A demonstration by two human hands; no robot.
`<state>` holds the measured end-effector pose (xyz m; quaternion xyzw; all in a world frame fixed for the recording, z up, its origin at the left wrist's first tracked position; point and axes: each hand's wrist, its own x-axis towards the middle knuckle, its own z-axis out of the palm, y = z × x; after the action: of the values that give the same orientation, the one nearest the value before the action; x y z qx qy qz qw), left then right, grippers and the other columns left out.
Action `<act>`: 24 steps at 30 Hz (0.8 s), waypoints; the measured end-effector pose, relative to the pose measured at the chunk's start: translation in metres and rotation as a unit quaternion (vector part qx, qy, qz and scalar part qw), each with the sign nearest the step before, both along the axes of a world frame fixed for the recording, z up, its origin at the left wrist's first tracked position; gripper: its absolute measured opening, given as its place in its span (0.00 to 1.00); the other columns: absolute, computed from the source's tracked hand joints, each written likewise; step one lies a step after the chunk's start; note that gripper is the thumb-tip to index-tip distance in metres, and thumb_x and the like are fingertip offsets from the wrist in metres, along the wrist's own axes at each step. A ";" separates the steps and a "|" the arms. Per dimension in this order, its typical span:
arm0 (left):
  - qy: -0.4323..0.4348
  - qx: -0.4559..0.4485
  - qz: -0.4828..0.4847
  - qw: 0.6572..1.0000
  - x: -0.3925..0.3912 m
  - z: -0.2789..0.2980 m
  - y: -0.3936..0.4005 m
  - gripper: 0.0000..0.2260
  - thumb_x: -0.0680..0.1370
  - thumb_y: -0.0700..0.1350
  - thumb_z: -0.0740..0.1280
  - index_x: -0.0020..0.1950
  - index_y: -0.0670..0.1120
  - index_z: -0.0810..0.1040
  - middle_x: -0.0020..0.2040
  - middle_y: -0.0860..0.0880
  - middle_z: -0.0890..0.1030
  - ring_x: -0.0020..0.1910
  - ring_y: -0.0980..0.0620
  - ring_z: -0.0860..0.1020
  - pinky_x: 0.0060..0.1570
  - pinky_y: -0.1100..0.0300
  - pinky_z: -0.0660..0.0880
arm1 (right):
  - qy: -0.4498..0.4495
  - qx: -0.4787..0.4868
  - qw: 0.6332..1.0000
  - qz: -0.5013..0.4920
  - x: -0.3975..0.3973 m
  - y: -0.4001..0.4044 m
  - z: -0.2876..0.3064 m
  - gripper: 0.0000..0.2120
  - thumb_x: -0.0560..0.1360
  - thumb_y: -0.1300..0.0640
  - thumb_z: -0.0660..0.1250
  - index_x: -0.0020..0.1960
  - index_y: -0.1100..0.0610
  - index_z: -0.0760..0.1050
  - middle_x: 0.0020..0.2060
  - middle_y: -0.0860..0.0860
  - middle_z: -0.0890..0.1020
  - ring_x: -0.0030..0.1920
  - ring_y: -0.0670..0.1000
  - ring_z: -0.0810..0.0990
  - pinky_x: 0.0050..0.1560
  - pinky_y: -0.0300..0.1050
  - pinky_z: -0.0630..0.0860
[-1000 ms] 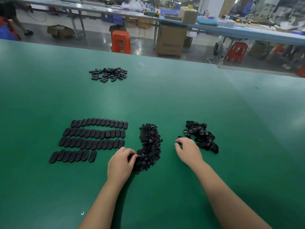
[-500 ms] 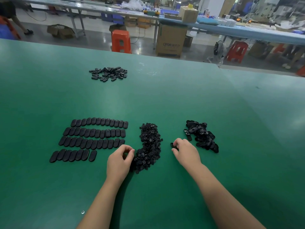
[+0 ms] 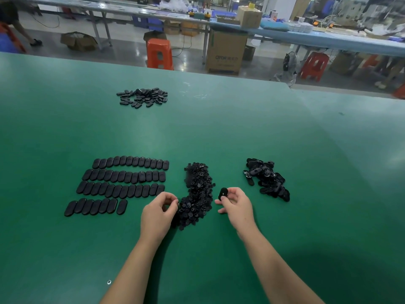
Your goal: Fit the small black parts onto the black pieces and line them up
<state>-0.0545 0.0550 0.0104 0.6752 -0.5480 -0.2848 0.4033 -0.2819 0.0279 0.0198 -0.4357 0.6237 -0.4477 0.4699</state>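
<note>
The right hand [image 3: 235, 204] pinches a black oval plastic piece [image 3: 223, 193] above the green table [image 3: 241, 128]. The left hand [image 3: 158, 212], fingers curled, picks at the heap of small black parts [image 3: 197, 194]; whether it holds one cannot be told. A fumbled part could vanish back into the heap.

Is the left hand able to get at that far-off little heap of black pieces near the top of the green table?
Probably not without leaning in: the left hand sits beside the near pile of small parts, and the far heap lies well beyond the rows, though nothing blocks the way.
</note>
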 end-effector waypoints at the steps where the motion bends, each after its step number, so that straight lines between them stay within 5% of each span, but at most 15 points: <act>1: 0.003 0.003 -0.002 1.000 0.000 0.000 0.000 0.08 0.78 0.45 0.71 0.43 0.58 0.78 0.39 0.64 0.81 0.38 0.59 0.80 0.37 0.58 0.78 | -0.019 -0.003 1.000 -0.010 0.002 0.002 -0.002 0.06 0.80 0.64 0.67 0.54 0.56 0.75 0.49 0.53 0.85 0.46 0.47 0.87 0.41 0.43 0.83; 5: 0.030 -0.004 0.001 1.000 -0.001 0.003 0.002 0.10 0.77 0.44 0.72 0.50 0.60 0.81 0.40 0.65 0.82 0.39 0.61 0.80 0.36 0.71 0.74 | -0.039 -0.037 0.998 -0.015 0.008 0.013 -0.007 0.11 0.80 0.65 0.67 0.60 0.54 0.73 0.47 0.52 0.87 0.48 0.48 0.87 0.42 0.42 0.83; 9: 0.050 0.001 -0.003 0.999 -0.001 0.006 0.002 0.11 0.77 0.44 0.73 0.55 0.60 0.83 0.42 0.62 0.85 0.39 0.60 0.81 0.39 0.69 0.76 | 0.004 -0.075 0.997 0.012 0.013 0.021 -0.011 0.19 0.80 0.66 0.66 0.63 0.45 0.74 0.44 0.51 0.86 0.47 0.46 0.87 0.45 0.41 0.83; 14: 0.118 0.014 0.004 0.993 0.002 0.012 -0.003 0.06 0.77 0.43 0.74 0.46 0.55 0.85 0.42 0.59 0.86 0.43 0.60 0.83 0.41 0.67 0.77 | 0.022 -0.079 0.997 0.007 0.011 0.020 -0.010 0.14 0.81 0.66 0.64 0.57 0.47 0.75 0.46 0.50 0.85 0.46 0.47 0.87 0.44 0.44 0.84; 19: 0.200 -0.001 0.015 0.980 -0.009 0.024 -0.006 0.06 0.78 0.40 0.72 0.45 0.51 0.85 0.32 0.50 0.82 0.29 0.58 0.74 0.30 0.67 0.71 | 0.041 -0.079 0.996 -0.014 0.009 0.021 -0.010 0.08 0.83 0.62 0.63 0.54 0.50 0.72 0.45 0.49 0.84 0.44 0.46 0.87 0.40 0.45 0.84; 24: 0.226 -0.005 -0.019 0.974 -0.043 0.037 -0.009 0.06 0.77 0.38 0.72 0.44 0.50 0.84 0.35 0.51 0.83 0.30 0.59 0.74 0.32 0.68 0.71 | 0.012 -0.085 0.996 -0.026 0.011 0.021 -0.009 0.05 0.84 0.62 0.60 0.53 0.53 0.69 0.48 0.54 0.82 0.42 0.49 0.87 0.37 0.43 0.83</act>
<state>-0.0971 0.0457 0.0470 0.5807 -0.4569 -0.4352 0.5144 -0.2709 0.0485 0.0109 -0.4633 0.6000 -0.5055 0.4119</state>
